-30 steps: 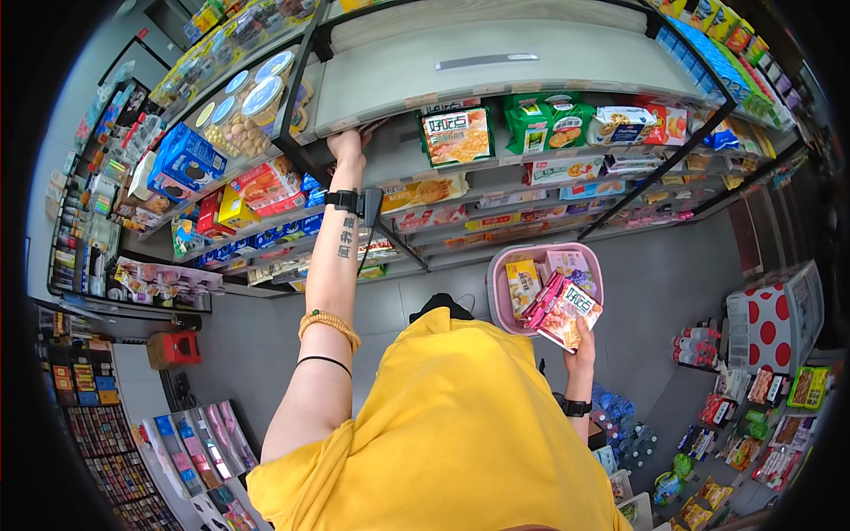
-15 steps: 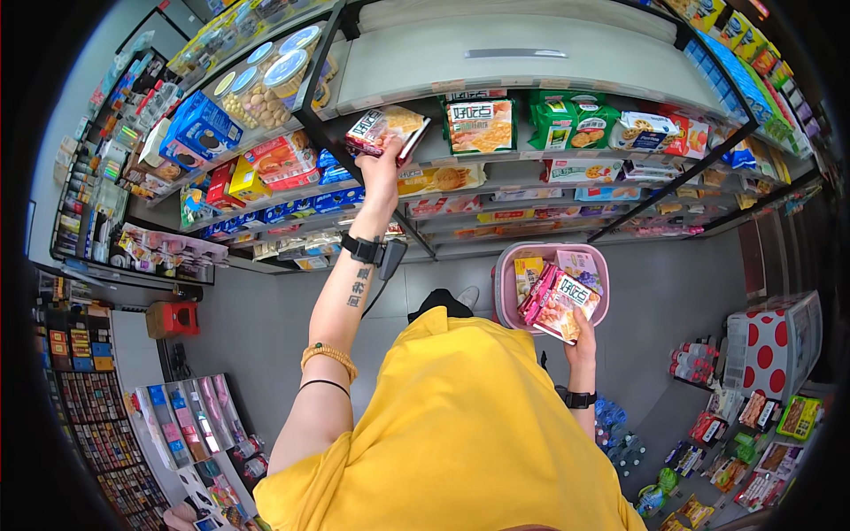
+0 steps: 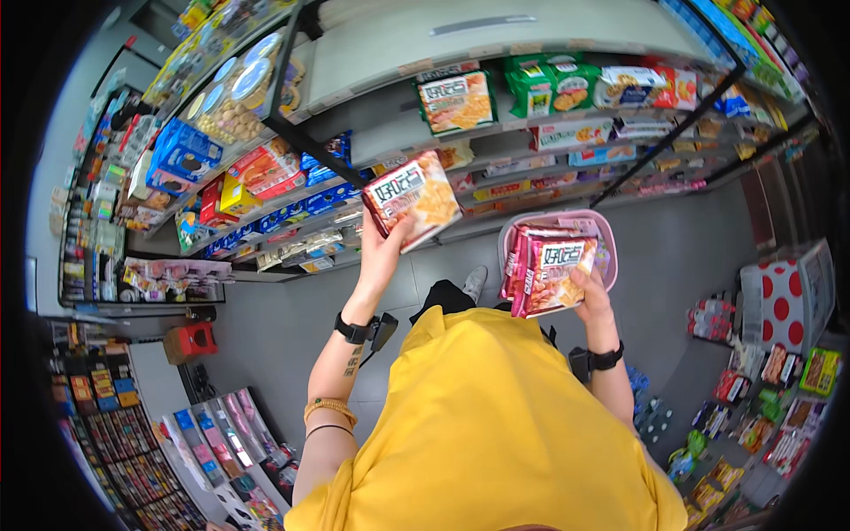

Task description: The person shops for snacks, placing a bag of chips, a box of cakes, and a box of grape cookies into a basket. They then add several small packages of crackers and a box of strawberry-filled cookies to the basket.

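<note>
My left hand (image 3: 382, 250) is closed on a red-and-white biscuit packet (image 3: 423, 196), held up in front of the shelves and tilted, its printed face showing. Over at the right, my right hand (image 3: 595, 296) grips similar red biscuit packets (image 3: 558, 279), stacked together, with the thumb on the front one. They sit above the near part of a pink basket (image 3: 609, 232) and hide much of what lies in it. What carries the basket is hidden.
Shelves ahead hold an orange-fronted biscuit packet (image 3: 455, 102), green biscuit bags (image 3: 551, 87) and a blue-white packet (image 3: 630, 87). Clear tubs (image 3: 252, 81) and blue boxes (image 3: 184, 152) stand at the left. A polka-dot drawer unit (image 3: 784, 296) is on the right.
My left hand has drawn its biscuit packet off the shelf, back and to the right. My right hand has lifted its packets slightly, and more of the stack shows over the basket.
</note>
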`<action>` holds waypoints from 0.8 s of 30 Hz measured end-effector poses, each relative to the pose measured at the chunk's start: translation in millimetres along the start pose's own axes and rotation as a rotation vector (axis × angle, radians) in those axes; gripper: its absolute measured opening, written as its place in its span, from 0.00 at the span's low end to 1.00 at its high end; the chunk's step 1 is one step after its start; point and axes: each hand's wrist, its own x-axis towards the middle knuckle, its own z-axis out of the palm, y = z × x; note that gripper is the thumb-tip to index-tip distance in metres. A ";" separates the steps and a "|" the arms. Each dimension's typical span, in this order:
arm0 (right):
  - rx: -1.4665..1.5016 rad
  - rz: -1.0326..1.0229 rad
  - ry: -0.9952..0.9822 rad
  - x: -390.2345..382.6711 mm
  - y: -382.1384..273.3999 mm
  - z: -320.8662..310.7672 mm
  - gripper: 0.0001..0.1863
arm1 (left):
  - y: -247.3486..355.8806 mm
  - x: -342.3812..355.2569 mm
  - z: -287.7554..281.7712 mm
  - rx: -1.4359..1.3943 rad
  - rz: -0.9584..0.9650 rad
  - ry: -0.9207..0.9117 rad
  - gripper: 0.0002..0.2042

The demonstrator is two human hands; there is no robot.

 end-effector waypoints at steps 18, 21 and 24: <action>0.156 -0.011 -0.121 -32.6 -0.8 19.9 0.33 | -17.0 -37.6 95.5 -0.158 -0.278 -0.852 0.23; 0.264 -0.063 -0.108 -47.6 10.3 -1.1 0.34 | -14.6 -41.1 108.6 -0.098 -0.213 -0.922 0.23; 0.357 -0.177 -0.064 -69.3 40.4 -43.1 0.35 | -19.5 -36.5 111.1 -0.132 -0.376 -1.107 0.24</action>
